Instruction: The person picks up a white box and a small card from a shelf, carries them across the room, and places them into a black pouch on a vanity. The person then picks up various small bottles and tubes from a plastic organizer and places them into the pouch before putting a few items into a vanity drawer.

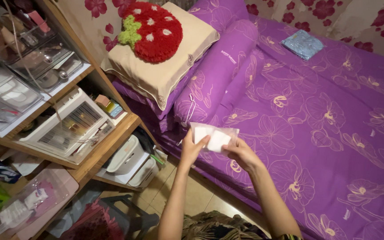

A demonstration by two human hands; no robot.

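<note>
Both my hands hold a small clear plastic bag (214,135) with white square pads inside, raised over the edge of the bed. My left hand (191,149) grips the bag's left side. My right hand (242,153) pinches its right side, thumb and fingers on the plastic. Below them lies the purple floral bedsheet (316,133).
A strawberry cushion (154,31) rests on a beige pillow, next to a purple bolster (221,75). A blue folded packet (303,44) lies far on the bed. Wooden shelves (107,146) at left hold clear organisers and white boxes. A dark stool (121,215) stands on the tiled floor.
</note>
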